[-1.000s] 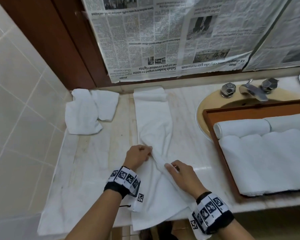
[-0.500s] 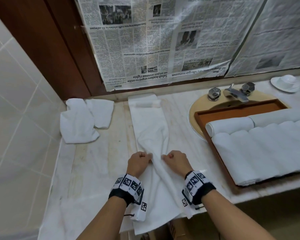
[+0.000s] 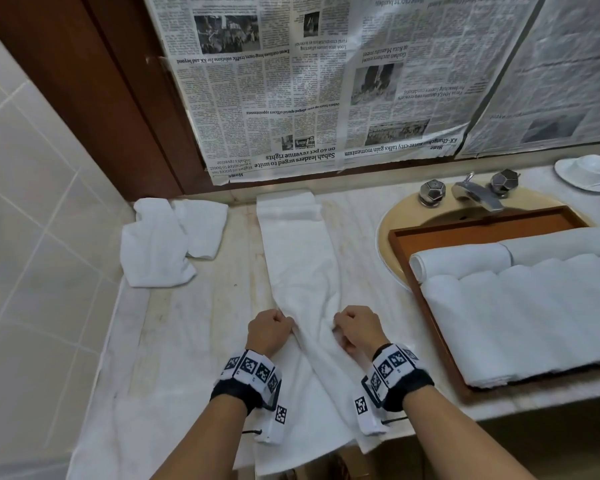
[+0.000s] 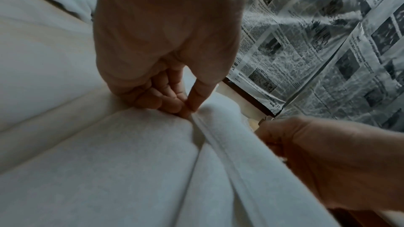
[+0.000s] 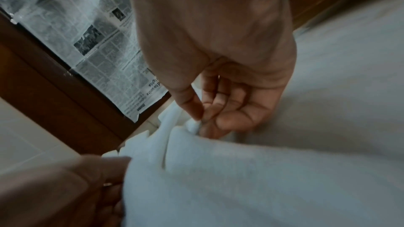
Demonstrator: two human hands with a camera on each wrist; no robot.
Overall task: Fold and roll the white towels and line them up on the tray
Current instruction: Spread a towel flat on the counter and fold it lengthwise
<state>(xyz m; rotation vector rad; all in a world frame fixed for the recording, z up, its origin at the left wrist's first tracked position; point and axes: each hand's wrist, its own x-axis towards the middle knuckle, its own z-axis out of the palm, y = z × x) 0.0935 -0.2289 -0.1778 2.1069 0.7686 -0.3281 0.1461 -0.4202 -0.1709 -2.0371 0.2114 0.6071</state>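
Newspaper (image 3: 326,81) (hung upside down) backs the faucet (image 3: 478,195) and saucer (image 3: 584,173).

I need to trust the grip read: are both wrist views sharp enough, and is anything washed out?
Left wrist view: dim but sharp, the left hand pinches the towel hem. Right wrist view: motion-blurred, yet the right hand shows pinching. Head view: evenly lit, edges bent by the wide lens.

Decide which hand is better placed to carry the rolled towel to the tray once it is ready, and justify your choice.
Probably the right hand: the tray sits on its side. The left hand would have to cross over. Both hands pinch the long towel now.
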